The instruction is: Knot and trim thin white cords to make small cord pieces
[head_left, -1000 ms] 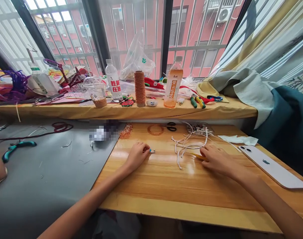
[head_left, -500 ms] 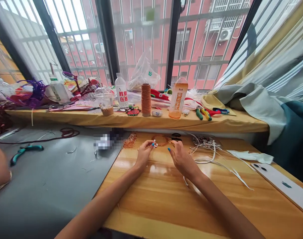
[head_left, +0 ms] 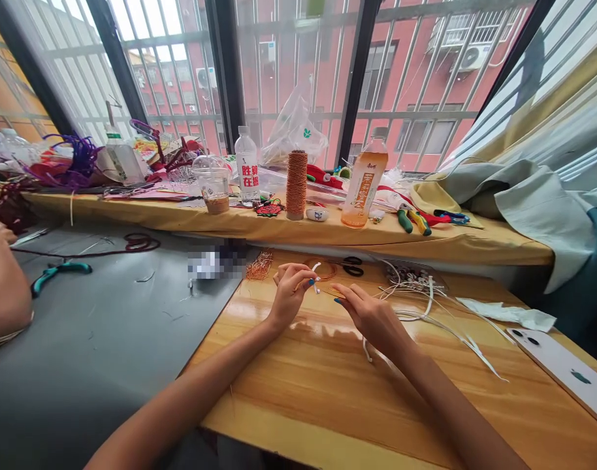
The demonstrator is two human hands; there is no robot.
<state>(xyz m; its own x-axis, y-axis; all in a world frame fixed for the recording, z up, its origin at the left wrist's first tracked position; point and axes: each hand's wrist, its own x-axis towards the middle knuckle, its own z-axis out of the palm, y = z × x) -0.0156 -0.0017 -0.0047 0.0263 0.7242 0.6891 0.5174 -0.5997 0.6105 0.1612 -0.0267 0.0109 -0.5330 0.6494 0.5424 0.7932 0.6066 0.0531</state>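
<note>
As a lidded plastic cup (head_left: 214, 186) with brown liquid at its bottom, a clear bottle (head_left: 248, 166) with red lettering and a bottle of amber drink (head_left: 363, 189) line a cloth-covered ledge (head_left: 279, 231), a person works with both hands at a wooden desk (head_left: 289, 378) below. A shallow clear box (head_left: 441, 283) at the back of the desk holds many small dark and pale pieces (head_left: 407, 277), too small to identify, with white cords (head_left: 426, 317) trailing in front. The left hand (head_left: 291, 292) pinches a small white piece (head_left: 317, 279) at its fingertips, raised above the desk and between the two hands. The right hand (head_left: 370, 316), its fingers closed on a slim golden tool (head_left: 330, 292), aims the tip toward the white piece; whether they touch cannot be told.
</note>
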